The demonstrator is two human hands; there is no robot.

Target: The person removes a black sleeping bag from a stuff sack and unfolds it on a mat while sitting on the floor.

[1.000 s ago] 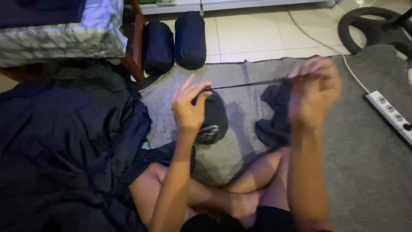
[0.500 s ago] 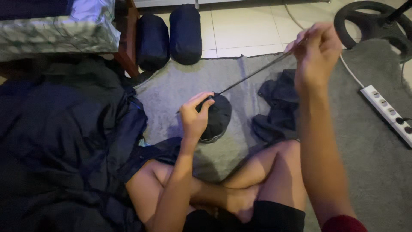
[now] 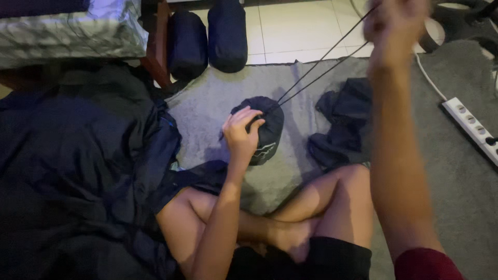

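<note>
Fingers of my left hand (image 3: 243,130) clamp around the gathered neck of the small dark fabric drawstring sack (image 3: 263,136), pinning it to the grey carpet rug (image 3: 212,103) just ahead of my crossed legs. From that neck two thin black cords (image 3: 316,70) run taut, up and to the right, into my right hand (image 3: 395,25), which is raised near the top edge and closed on their far ends.

I judge the step in hand to be cinching the sack shut: one hand anchors the mouth, the other draws the cords out. The next move seems to call for a steady pull along the line of the cords while the left grip stays low on the neck, so that the sack does not lift.

Much is hard to read. The right hand is blurred and partly cut off, so I cannot see how the cords sit in it. Whether the mouth is fully closed is hidden under my left fingers. A crumpled dark cloth heap (image 3: 342,122) lies just right of the sack, and a large dark blue quilted spread (image 3: 78,171) fills the left; their folds merge in the dim light.
</note>
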